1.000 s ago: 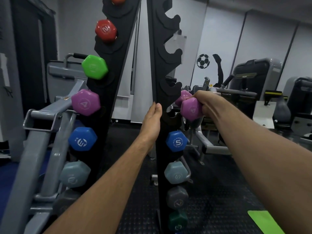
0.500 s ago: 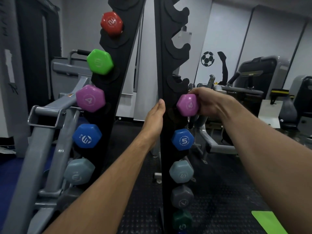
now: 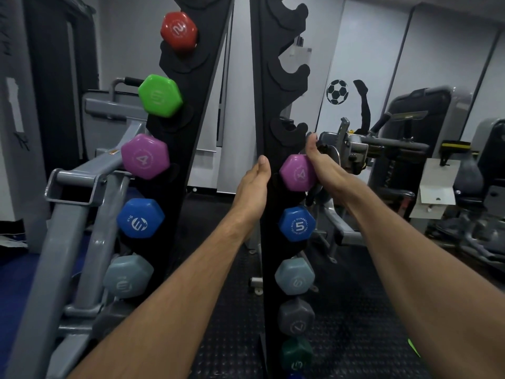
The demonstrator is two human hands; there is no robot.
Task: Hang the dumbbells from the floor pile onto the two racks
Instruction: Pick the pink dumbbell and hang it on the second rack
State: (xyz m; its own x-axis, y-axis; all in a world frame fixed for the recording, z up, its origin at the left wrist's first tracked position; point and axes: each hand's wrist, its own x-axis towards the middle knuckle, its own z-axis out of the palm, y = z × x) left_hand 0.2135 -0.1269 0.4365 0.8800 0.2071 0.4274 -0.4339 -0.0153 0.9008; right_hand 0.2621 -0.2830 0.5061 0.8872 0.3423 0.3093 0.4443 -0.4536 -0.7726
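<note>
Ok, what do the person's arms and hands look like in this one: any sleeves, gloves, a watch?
Both forearms are bare as far as the frame shows; no sleeves appear. The left hand and right hand wear no gloves, and no watch, ring or wristband is visible on either wrist.

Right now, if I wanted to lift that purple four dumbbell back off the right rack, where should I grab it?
Probably by the handle behind the purple dumbbell, coming from the right, open side of the right rack. The hexagonal head faces you and the slots open rightward, where the right hand already rests.
</note>
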